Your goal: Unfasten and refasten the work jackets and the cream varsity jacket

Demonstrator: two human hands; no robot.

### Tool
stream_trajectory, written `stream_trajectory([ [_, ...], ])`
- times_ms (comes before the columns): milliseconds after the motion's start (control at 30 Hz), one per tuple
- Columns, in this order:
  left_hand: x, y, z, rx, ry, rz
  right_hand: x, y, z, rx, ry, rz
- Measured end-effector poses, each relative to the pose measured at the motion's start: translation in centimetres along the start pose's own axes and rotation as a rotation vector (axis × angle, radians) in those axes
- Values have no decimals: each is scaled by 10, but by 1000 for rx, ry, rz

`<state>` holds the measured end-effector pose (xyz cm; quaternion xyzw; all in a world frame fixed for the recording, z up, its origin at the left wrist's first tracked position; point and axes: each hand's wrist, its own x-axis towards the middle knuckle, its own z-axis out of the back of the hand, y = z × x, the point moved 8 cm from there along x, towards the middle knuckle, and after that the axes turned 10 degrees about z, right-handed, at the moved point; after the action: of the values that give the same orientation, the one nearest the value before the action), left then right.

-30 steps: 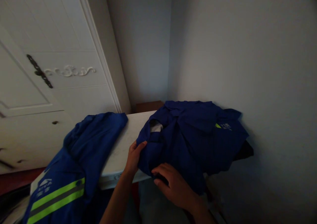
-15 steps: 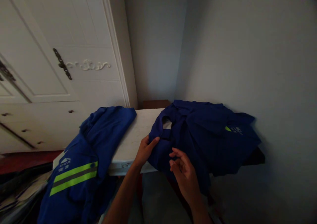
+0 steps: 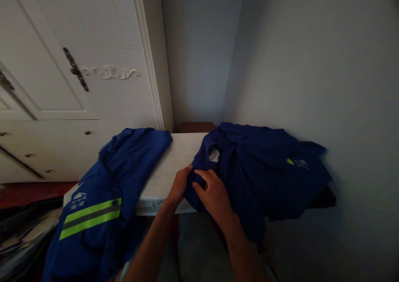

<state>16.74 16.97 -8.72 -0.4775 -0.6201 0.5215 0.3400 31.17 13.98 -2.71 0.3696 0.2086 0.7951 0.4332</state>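
Observation:
A dark blue work jacket (image 3: 264, 165) lies crumpled on the right part of a white tabletop (image 3: 182, 149), its small logo and a bit of yellow-green trim facing up. At its left edge, a collar-like band curves round a small pale opening. My left hand (image 3: 180, 184) is closed on this edge, thumb on top. Close beside it, my right hand (image 3: 215, 194) has its thumb and index finger bent onto the same band, pinching at the cloth. The fabric between the fingertips is partly hidden.
Another blue work garment (image 3: 124, 169) with yellow-green and grey reflective stripes hangs over the table's left side. Behind stands a white wardrobe (image 3: 118, 32) with dark handles; a grey wall (image 3: 311, 65) borders the right. A brown box-like thing (image 3: 196, 127) sits behind the table. Piled cloth (image 3: 28, 228) lies at lower left.
My right hand has moved left and up, from hovering with loose fingers over the jacket to the band beside my left hand. My left hand keeps its grip. The view has shifted slightly.

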Motion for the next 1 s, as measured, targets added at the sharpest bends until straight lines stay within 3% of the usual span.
stream_trajectory([
  [200, -3, 2, -17, 24, 159, 80, 3, -10, 2, -96, 85, -99],
  [333, -9, -1, -27, 21, 263, 89, 6, -15, -1, -61, 63, -21],
  [567, -14, -1, -28, 31, 221, 100, 0, -12, -2, 88, -175, 274],
  [700, -12, 2, -28, 30, 192, 95, -5, -11, 3, 123, -267, 323],
  [867, 6, 8, -7, -274, 22, 162, -19, -1, 0, 267, -149, 348],
  [1000, 10, 6, -2, -344, 24, 136, -38, -3, 4, 299, -128, 305],
])
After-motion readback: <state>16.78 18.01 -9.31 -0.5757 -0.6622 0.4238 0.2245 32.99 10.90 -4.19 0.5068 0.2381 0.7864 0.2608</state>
